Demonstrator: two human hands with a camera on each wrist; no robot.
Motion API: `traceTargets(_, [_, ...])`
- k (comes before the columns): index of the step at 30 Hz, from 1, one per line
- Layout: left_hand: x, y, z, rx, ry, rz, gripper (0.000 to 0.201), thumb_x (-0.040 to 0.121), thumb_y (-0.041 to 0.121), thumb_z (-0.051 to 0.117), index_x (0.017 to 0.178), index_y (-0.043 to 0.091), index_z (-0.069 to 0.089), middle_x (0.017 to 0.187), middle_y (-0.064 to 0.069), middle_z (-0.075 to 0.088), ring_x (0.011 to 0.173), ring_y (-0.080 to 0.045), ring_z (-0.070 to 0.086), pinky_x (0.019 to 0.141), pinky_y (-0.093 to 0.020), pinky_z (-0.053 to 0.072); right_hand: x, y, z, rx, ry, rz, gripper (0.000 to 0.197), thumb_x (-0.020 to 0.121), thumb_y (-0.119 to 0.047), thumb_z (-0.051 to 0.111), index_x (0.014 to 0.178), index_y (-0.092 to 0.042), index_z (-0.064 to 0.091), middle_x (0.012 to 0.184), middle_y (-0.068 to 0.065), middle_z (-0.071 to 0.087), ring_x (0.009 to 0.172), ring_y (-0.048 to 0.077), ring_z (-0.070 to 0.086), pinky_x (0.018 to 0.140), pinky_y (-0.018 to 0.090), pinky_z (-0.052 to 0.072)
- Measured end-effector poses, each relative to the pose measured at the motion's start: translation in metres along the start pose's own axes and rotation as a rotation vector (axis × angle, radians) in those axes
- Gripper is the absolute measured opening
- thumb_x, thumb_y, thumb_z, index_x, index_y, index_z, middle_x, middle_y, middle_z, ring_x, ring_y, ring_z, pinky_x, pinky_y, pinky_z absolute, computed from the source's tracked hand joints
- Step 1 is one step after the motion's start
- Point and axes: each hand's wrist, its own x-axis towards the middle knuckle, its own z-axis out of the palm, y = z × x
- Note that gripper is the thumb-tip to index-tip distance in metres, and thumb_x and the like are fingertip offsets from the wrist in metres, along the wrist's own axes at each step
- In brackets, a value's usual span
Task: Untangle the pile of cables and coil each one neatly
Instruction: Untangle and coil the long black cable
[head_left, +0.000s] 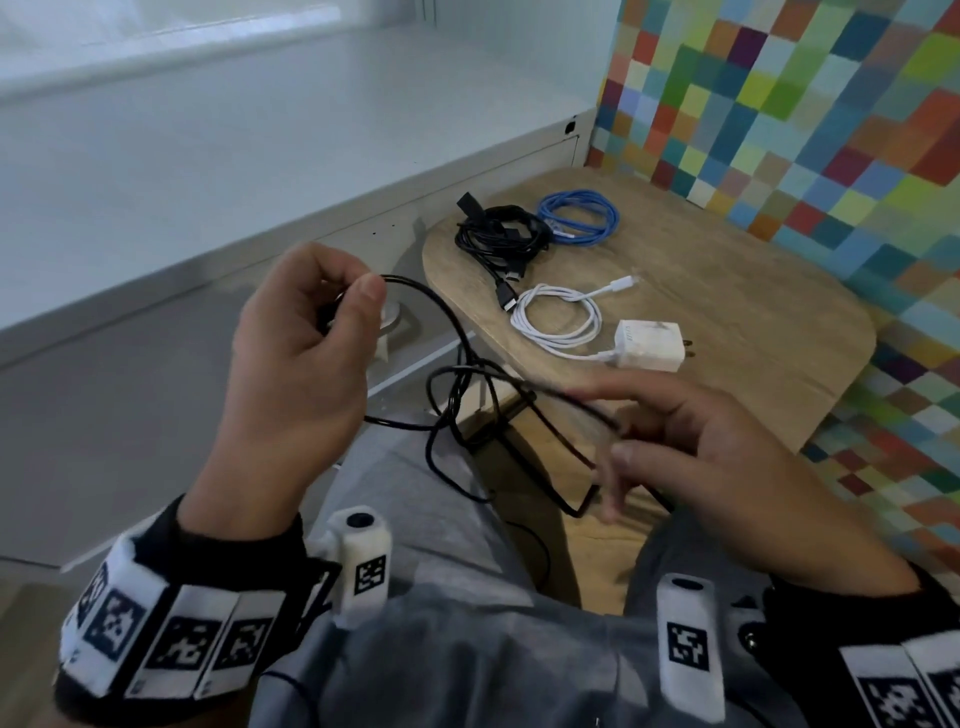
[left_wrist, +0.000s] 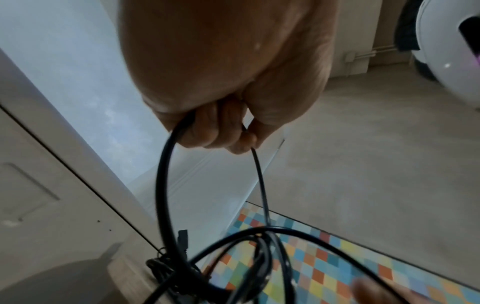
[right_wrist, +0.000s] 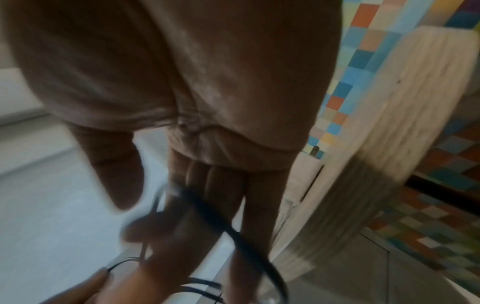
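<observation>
**Head view: a black cable held between two hands above the lap**

In the head view, a thin black rubber-sheathed cable (head_left: 457, 374) is gripped by the left hand (head_left: 301, 353), whose fingers are curled round it with the thumb pressed on top. From that grip the cable arcs to the right and downward, loops in the air over the lap, and reaches the right hand (head_left: 727, 457). There one strand runs across the loosely extended fingers of the right hand; whether it is pinched cannot be told, because the hand is blurred. In the left wrist view, two strands are seen leaving the closed left fist and hanging in a loop below it. In the right wrist view, the cable is seen lying across the near-straight fingers (right_wrist: 233, 205), blurred.

On the light wooden round-cornered table (head_left: 753, 322), three other cables are laid. A bundle of black cables (head_left: 498, 239) lies at the far left edge, a coiled blue cable (head_left: 582, 215) just beside it toward the far edge, and a coiled white cable (head_left: 558, 319) joined to a white wall charger block (head_left: 649, 345) nearer the front edge. The held cable is well apart from these, off the table's near left edge.
</observation>
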Motion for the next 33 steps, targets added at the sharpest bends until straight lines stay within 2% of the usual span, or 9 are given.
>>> traceTargets(3, [-0.006,0.012,0.006,-0.115,-0.026,-0.056,0.020,0.108,0.019,0.048,0.089,0.025,0.049,0.073,-0.002,0.069,0.044,-0.016,0.045,0.046,-0.026,0.033,-0.001,0.001,0.005,0.020,-0.131,0.125,0.032,0.097,-0.049,0.061,0.128,-0.041,0.065,0.063,0.013,0.065,0.048,0.035,0.063,0.078,0.067,0.056])
traceTargets(7, [-0.011,0.015,0.018,-0.284,-0.081,-0.254,0.019,0.112,0.021,0.039,0.093,0.019,0.043,0.083,-0.009,0.077,0.045,-0.028,0.058,0.042,-0.030,0.034,0.001,0.004,0.017,0.010,-0.109,0.105,0.031,0.106,-0.020,0.049,0.119,-0.033,0.074,0.054,0.005,0.052,0.039,0.015,0.049,0.068,0.075,0.051])
traceTargets(11, [-0.014,0.005,0.029,-0.396,-0.148,-0.375,0.019,0.112,0.024,0.036,0.095,0.017,0.037,0.102,-0.010,0.079,0.047,-0.029,0.060,0.041,-0.028,0.033,-0.003,-0.005,0.021,0.330,-0.076,-0.203,0.027,0.103,-0.020,0.058,0.124,-0.017,0.073,0.094,0.016,0.069,0.057,0.024,0.061,0.081,0.068,0.053])
traceTargets(15, [-0.019,0.002,0.034,-0.533,-0.290,-0.476,0.012,0.112,0.026,0.032,0.105,0.017,0.035,0.112,-0.012,0.077,0.052,-0.029,0.067,0.039,-0.027,0.034,-0.003,-0.013,0.014,0.582,-0.103,-0.410,0.030,0.100,-0.013,0.056,0.126,-0.015,0.072,0.138,0.019,0.062,0.083,0.033,0.067,0.094,0.065,0.048])
traceTargets(22, [-0.032,0.005,0.047,-0.749,-0.507,-0.507,0.015,0.105,0.030,0.038,0.099,0.017,0.035,0.120,-0.022,0.072,0.072,-0.036,0.073,0.054,-0.035,0.053,-0.002,-0.015,0.006,0.710,-0.134,-0.436,0.033,0.098,-0.005,0.055,0.121,-0.017,0.075,0.162,0.010,0.040,0.111,0.036,0.067,0.100,0.063,0.044])
traceTargets(24, [-0.037,0.002,0.051,-0.754,-0.522,-0.464,0.017,0.108,0.029,0.038,0.098,0.015,0.038,0.123,-0.018,0.071,0.074,-0.036,0.073,0.057,-0.036,0.054,-0.001,-0.019,0.009,0.657,-0.135,-0.440,0.030,0.096,-0.006,0.056,0.113,-0.016,0.078,0.162,0.011,0.039,0.114,0.038,0.064,0.097,0.060,0.047])
traceTargets(27, [-0.040,0.002,0.057,-0.794,-0.516,-0.420,0.012,0.105,0.026,0.040,0.100,0.014,0.039,0.122,-0.015,0.070,0.073,-0.028,0.072,0.060,-0.037,0.056,-0.001,-0.021,0.017,0.454,-0.083,-0.446,0.029,0.090,0.002,0.056,0.094,-0.011,0.081,0.144,0.020,0.056,0.102,0.039,0.063,0.092,0.061,0.047])
traceTargets(30, [-0.042,0.004,0.058,-0.820,-0.519,-0.436,0.013,0.099,0.023,0.044,0.106,0.012,0.040,0.097,-0.005,0.069,0.066,-0.020,0.070,0.057,-0.031,0.054,-0.002,-0.021,0.027,0.358,-0.108,-0.409,0.027,0.084,0.008,0.051,0.078,0.001,0.077,0.118,0.026,0.063,0.088,0.031,0.064,0.090,0.067,0.047])
traceTargets(33, [-0.040,0.005,0.058,-0.783,-0.507,-0.405,0.011,0.101,0.024,0.042,0.101,0.013,0.040,0.088,-0.008,0.069,0.063,-0.026,0.068,0.056,-0.034,0.052,0.001,-0.021,0.027,0.406,-0.097,-0.402,0.023,0.081,0.003,0.057,0.074,-0.004,0.077,0.097,0.031,0.059,0.077,0.029,0.062,0.084,0.054,0.048])
